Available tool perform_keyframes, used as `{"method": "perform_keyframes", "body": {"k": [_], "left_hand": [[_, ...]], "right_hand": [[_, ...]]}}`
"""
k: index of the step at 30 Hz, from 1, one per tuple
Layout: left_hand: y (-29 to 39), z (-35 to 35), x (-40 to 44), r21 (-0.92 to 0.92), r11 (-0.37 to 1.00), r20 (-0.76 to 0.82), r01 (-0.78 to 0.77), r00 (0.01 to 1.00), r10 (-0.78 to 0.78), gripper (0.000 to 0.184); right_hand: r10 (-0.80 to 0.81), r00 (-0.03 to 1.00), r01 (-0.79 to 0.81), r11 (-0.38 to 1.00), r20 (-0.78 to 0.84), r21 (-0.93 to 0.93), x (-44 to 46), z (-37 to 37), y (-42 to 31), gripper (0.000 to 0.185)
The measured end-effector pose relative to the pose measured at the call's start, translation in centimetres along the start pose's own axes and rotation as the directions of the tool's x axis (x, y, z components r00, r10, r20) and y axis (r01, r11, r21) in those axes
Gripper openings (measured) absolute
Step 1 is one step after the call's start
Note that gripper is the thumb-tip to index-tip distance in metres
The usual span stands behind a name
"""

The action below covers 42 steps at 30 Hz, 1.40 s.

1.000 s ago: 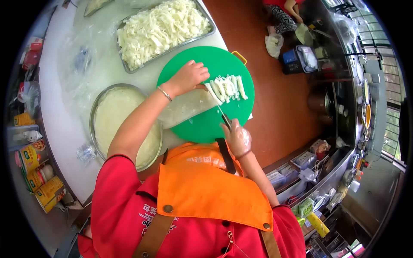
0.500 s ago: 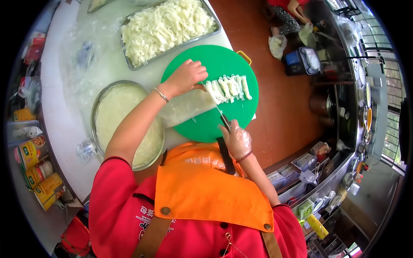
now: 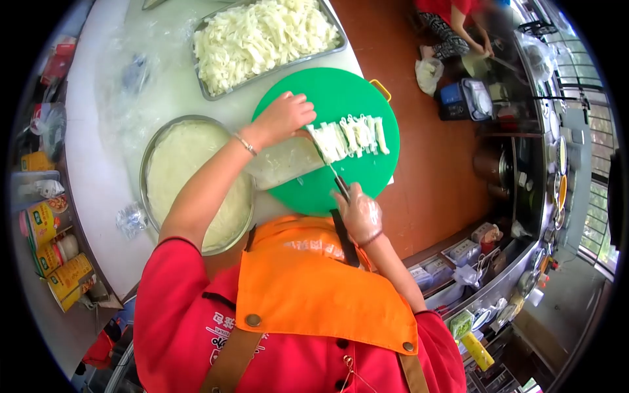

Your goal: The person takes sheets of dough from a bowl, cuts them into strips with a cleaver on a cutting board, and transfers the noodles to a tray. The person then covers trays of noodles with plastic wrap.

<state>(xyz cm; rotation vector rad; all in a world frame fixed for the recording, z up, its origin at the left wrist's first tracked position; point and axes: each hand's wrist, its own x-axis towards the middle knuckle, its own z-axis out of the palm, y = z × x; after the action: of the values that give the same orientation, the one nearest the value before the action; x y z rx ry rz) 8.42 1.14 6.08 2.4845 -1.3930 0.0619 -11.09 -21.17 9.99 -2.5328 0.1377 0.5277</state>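
Observation:
My right hand (image 3: 362, 215), in a clear plastic glove, grips the dark handle of a knife (image 3: 341, 185). Its blade stands at the cut end of a pale, folded noodle-like sheet (image 3: 286, 162), which lies partly on a round green cutting board (image 3: 327, 88). Curled fingers of my left hand (image 3: 283, 120) press on the sheet's far edge near the blade. White cut strips (image 3: 350, 137) sit in a row to the right of the blade.
A metal tray (image 3: 208, 86) heaped with cut strips (image 3: 262, 39) stands behind the board. Left of it, a round metal pan (image 3: 145, 154) holds pale sheets (image 3: 190, 157). A co-worker (image 3: 462, 26) bends at the upper right. Packaged goods (image 3: 69, 278) line the left shelf.
More cut strips now lie beside the blade, and their row is longer. The knife has shifted slightly left along the sheet. The co-worker's arms have moved.

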Motion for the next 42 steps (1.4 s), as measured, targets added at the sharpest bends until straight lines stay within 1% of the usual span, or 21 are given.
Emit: {"method": "perform_keyframes", "body": {"k": [1,4,5,8,9,11,12,13,14,17,20,23,25,26,28,29,32,35,37,39,42], "left_hand": [[0.3,-0.6,-0.1,-0.024,1.000,-0.029,0.003,1.000,-0.004,0.028],[0.0,1.4,-1.1,-0.008,1.000,0.040,0.011,0.999,-0.011,0.030],[-0.9,1.6,-0.7,-0.009,1.000,0.013,0.000,1.000,0.000,0.032],[-1.1,1.4,-1.2,-0.044,0.999,-0.023,-0.005,1.000,0.004,0.037],[-1.0,-0.1,-0.9,-0.037,0.999,-0.038,0.003,0.999,-0.005,0.037],[0.3,-2.1,-1.3,-0.055,0.998,-0.051,0.018,0.998,-0.021,0.037],[0.0,-1.0,-1.7,-0.027,1.000,-0.063,0.006,0.998,-0.008,0.037],[-0.1,0.6,-2.3,-0.002,1.000,-0.071,-0.008,0.997,0.007,0.037],[-0.6,1.9,-2.8,0.030,0.999,-0.083,-0.021,0.996,0.024,0.037],[-1.3,1.3,-2.7,-0.002,1.000,-0.029,0.007,1.000,-0.007,0.037],[0.2,-1.8,-3.0,-0.063,0.998,-0.072,0.033,0.997,-0.037,0.037],[-0.2,1.5,-4.1,-0.006,1.000,-0.077,0.019,0.997,-0.020,0.038],[-1.6,0.7,-3.1,0.033,0.999,-0.029,0.023,0.999,-0.022,0.039],[-1.2,0.8,-3.4,0.027,0.999,0.011,0.027,1.000,-0.028,0.039],[-0.5,-1.5,-3.5,-0.004,0.999,-0.039,0.041,0.998,-0.041,0.040],[0.0,-2.1,-3.6,-0.033,0.999,-0.054,0.042,0.998,-0.044,0.040],[-0.3,1.0,-5.1,-0.027,0.999,-0.027,0.034,0.999,-0.035,0.040],[-1.2,0.7,-3.9,-0.020,1.000,-0.026,-0.003,1.000,0.002,0.041],[-0.5,-0.4,-4.3,-0.054,0.998,-0.023,0.026,0.999,-0.028,0.041],[-0.1,-2.4,-4.4,-0.041,0.998,-0.045,0.047,0.998,-0.048,0.042],[-0.4,0.6,-6.3,0.009,0.996,0.029,0.087,0.996,-0.087,0.039]], "right_hand": [[-0.037,0.999,0.038,0.997,-0.017,0.060,-0.5,0.0,0.0,0.037],[0.013,0.999,-0.019,0.993,0.047,0.117,0.5,3.0,1.4,0.037],[-0.035,0.999,0.037,0.997,-0.026,0.065,1.1,3.6,1.8,0.037],[-0.073,0.996,0.073,0.997,-0.044,-0.009,1.3,2.0,0.6,0.037],[-0.135,0.987,0.135,0.991,-0.086,-0.014,0.7,1.1,-0.1,0.037],[-0.098,0.994,0.099,0.995,-0.057,0.010,-0.4,1.4,-0.4,0.037],[-0.086,0.995,0.087,0.996,-0.047,0.017,-0.5,1.5,-0.5,0.037],[-0.058,0.998,0.058,0.998,0.024,0.000,0.0,2.3,-0.4,0.037],[-0.047,0.999,0.047,0.999,0.019,0.005,0.1,2.7,-0.3,0.037],[-0.068,0.998,0.068,0.998,-0.016,0.019,1.2,3.0,-0.1,0.037],[-0.129,0.989,0.129,0.992,-0.068,-0.006,-0.9,1.5,-1.3,0.036],[-0.084,0.996,0.085,0.996,-0.039,0.010,-0.1,4.6,0.3,0.037],[-0.079,0.996,0.079,0.997,-0.037,0.020,1.1,3.8,-0.6,0.037],[-0.069,0.997,0.069,0.998,-0.024,0.006,-0.2,3.4,-0.9,0.037],[-0.091,0.995,0.090,0.995,-0.028,-0.031,-0.2,1.5,-1.9,0.036],[-0.106,0.993,0.107,0.994,-0.049,0.014,-0.8,1.6,-2.0,0.037],[-0.113,0.993,0.114,0.993,-0.037,0.027,-0.3,5.8,0.0,0.038],[-0.119,0.990,0.119,0.993,-0.082,-0.001,1.7,5.1,-0.3,0.035],[-0.101,0.994,0.100,0.995,-0.036,-0.018,0.2,3.1,-1.6,0.034],[-0.132,0.990,0.133,0.991,-0.057,0.009,-1.1,2.2,-2.6,0.035],[-0.094,0.996,0.094,0.996,-0.011,0.003,-0.9,4.3,-1.8,0.034]]}}
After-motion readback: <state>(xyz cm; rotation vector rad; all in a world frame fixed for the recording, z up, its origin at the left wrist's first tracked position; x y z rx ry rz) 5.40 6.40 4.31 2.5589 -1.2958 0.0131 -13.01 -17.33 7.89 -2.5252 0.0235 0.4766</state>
